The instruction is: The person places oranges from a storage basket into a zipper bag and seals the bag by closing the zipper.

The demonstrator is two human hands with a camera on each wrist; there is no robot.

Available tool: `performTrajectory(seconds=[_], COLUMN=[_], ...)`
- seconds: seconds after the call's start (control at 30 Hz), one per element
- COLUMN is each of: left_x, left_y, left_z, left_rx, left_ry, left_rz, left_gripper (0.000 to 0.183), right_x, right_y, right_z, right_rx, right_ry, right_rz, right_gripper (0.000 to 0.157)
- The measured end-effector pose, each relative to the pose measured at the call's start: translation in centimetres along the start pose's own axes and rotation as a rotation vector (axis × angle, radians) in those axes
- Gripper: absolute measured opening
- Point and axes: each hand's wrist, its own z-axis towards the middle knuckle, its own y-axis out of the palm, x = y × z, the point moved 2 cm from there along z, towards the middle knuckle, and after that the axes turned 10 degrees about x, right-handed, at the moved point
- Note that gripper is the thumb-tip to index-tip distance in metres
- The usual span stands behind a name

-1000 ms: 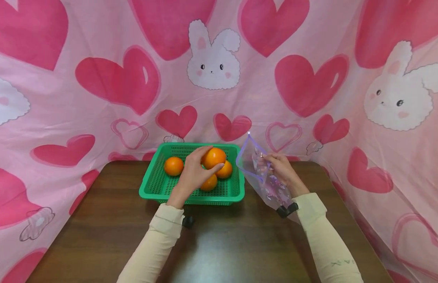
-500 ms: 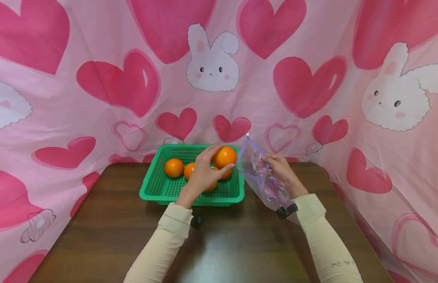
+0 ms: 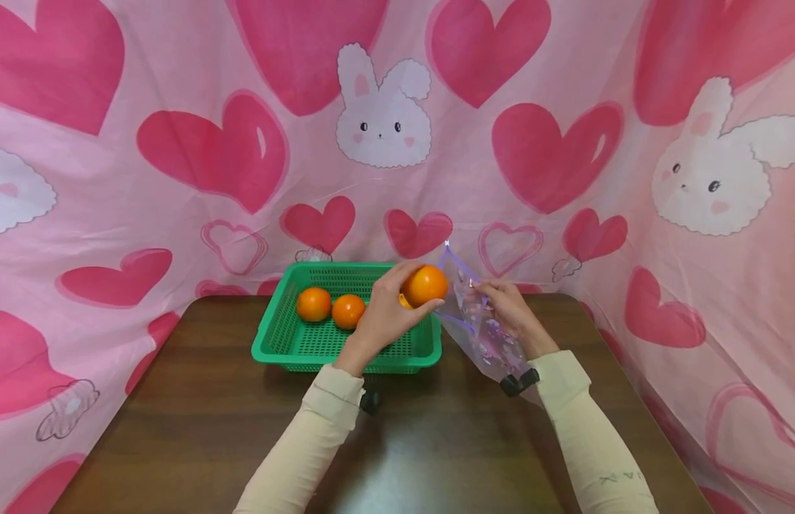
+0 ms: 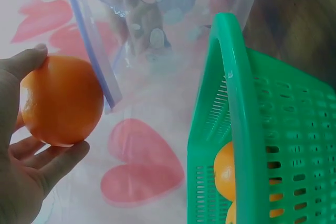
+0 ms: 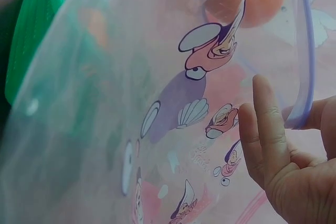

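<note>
My left hand (image 3: 387, 308) grips an orange (image 3: 428, 285) between thumb and fingers, above the right end of the green basket (image 3: 346, 367). In the left wrist view that orange (image 4: 64, 100) overlaps the purple edge of a clear zip bag (image 4: 157, 51). My right hand (image 3: 509, 314) pinches the bag (image 3: 494, 346) by its purple-trimmed mouth, which is spread apart and faces the basket. Cartoon prints cover the see-through plastic, and the right wrist view shows the right hand (image 5: 294, 166) with its fingers at the trim. Two oranges (image 3: 315, 305) lie in plain sight in the basket; my left hand partly hides others.
The basket stands at the back of a brown wooden table (image 3: 436, 442). Behind and beside the table hangs a pink cloth (image 3: 243, 164) with hearts and rabbits. Each wrist carries a small black camera strap (image 3: 519, 383).
My left hand has carried the orange rightward across the basket to the bag's mouth. The right hand and the bag have stayed nearly still.
</note>
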Motion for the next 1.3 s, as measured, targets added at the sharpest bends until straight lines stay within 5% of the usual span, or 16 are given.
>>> performTrajectory(seconds=[0.3,0.97,1.3], left_x=[0.2,0.5,0.6], left_y=[0.8,2.5,2.6], left_z=[0.0,0.3,0.5], left_rx=[-0.088,-0.188,-0.251], left_ry=[-0.048,-0.014,0.003], left_rz=[0.027,0.060,0.127], left_gripper=[0.066,0.058,0.061], right_x=[0.3,-0.4,-0.3], right_y=[0.1,0.4,0.9], right_z=[-0.1,-0.3,-0.3], right_rx=[-0.015,-0.029,-0.021], right_ry=[-0.008,-0.029,-0.008], right_rz=[0.000,-0.026,0.012], right_gripper=[0.042,0.039,0.018])
